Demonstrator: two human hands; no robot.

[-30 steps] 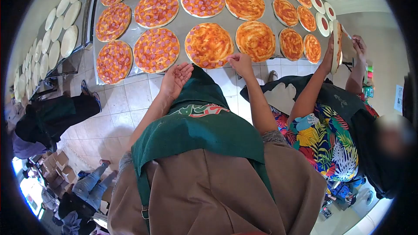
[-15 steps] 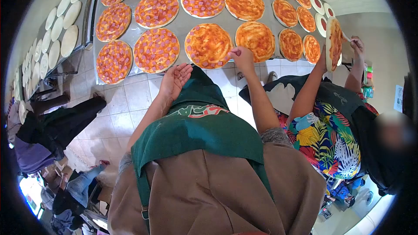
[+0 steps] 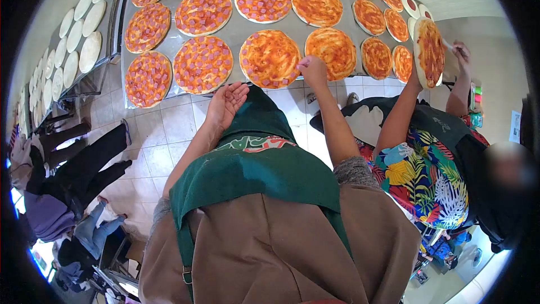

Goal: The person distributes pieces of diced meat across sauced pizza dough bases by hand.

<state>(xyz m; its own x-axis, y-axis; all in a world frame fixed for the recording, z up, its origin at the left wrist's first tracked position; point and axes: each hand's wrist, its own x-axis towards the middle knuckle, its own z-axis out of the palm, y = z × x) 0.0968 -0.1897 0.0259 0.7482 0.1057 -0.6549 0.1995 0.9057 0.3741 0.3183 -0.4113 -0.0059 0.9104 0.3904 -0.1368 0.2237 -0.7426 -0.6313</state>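
Observation:
My left hand (image 3: 228, 104) is palm up at the table's near edge, fingers slightly curled, with nothing visible in it. My right hand (image 3: 315, 72) pinches a pink ham cube (image 3: 304, 65) at the right rim of a sauced pizza (image 3: 269, 56). Some ham cubes lie along the left part of that pizza. To its right is a pizza with only sauce (image 3: 332, 50), partly behind my right hand. A pizza covered with ham cubes (image 3: 202, 65) lies to the left, just beyond my left hand.
More pizzas fill the metal table (image 3: 236, 25). At the right, a co-worker (image 3: 427, 152) holds up a sauced pizza (image 3: 430, 53) and a utensil. Plain dough rounds (image 3: 90, 52) lie on a table at the left. Other people (image 3: 84, 174) stand at the far left.
My right hand has shifted slightly, still pinching near the same pizza's rim. The co-worker's raised pizza has turned more toward me. People at the far left have moved.

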